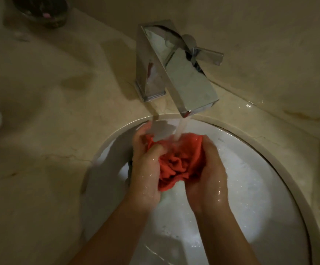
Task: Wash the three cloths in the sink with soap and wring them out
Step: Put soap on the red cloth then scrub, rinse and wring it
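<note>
Rinsing is under way on the bench (40, 131): the sink (251, 188) holds foamy water, the tap (176, 73) runs from 12 o'clock. Both grips, left hand (145, 169) and right hand (207, 173), are curled round one red cloth (178, 161) under the stream. Judged: wringing remains; the other cloths are unseen. A small mark on the sink wall at 2 o'clock is unreadable.

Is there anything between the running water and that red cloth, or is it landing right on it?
Nothing visible blocks it. The stream from the faucet falls straight onto the top of the red cloth, which the left hand and right hand grip from either side over the sink, leaving the middle bare.
</note>
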A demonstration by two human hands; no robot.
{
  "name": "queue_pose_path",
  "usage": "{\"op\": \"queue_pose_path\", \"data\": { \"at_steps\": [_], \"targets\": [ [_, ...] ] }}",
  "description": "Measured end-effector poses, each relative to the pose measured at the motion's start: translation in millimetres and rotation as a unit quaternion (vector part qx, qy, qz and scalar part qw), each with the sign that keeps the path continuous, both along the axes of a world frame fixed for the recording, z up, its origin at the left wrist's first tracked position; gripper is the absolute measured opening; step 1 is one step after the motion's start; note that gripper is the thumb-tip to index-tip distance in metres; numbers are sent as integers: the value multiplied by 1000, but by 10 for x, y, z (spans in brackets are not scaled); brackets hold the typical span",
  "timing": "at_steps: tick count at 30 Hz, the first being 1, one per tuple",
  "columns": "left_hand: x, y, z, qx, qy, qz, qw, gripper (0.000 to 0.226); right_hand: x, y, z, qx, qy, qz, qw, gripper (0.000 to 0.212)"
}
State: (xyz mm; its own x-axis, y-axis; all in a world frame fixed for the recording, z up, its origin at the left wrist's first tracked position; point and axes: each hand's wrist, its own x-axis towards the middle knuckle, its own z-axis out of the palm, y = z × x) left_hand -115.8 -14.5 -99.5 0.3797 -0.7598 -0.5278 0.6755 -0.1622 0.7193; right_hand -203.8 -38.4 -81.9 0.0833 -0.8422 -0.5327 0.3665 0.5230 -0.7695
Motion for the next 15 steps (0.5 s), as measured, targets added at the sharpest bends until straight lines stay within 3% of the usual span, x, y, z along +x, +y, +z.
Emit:
{"op": "queue_pose_path", "data": {
  "at_steps": [2, 6, 9, 12, 13, 15],
  "targets": [
    [-86, 17, 4, 65, -12, 8, 998, 31, 65, -1, 39, -48, 9, 13, 999, 25],
    [-131, 62, 95, 130, 65, -51, 988, 83, 134, -138, 96, -188, 88, 119, 971, 8],
    [-3, 23, 152, 60, 120, -71, 988, 69, 111, -253, 82, -210, 86, 231, 946, 29],
    [39, -59, 128, 25, 56, -10, 998, 45, 100, -267, -54, -255, 212, 212, 919, 31],
    [49, -78, 123, 5, 29, 17, 999, 37, 91, -265, -84, -241, 235, 184, 923, 31],
    [70, -90, 96, -47, 14, 42, 998, 37, 108, -240, -67, -123, 199, 128, 964, 23]
  ]
}}
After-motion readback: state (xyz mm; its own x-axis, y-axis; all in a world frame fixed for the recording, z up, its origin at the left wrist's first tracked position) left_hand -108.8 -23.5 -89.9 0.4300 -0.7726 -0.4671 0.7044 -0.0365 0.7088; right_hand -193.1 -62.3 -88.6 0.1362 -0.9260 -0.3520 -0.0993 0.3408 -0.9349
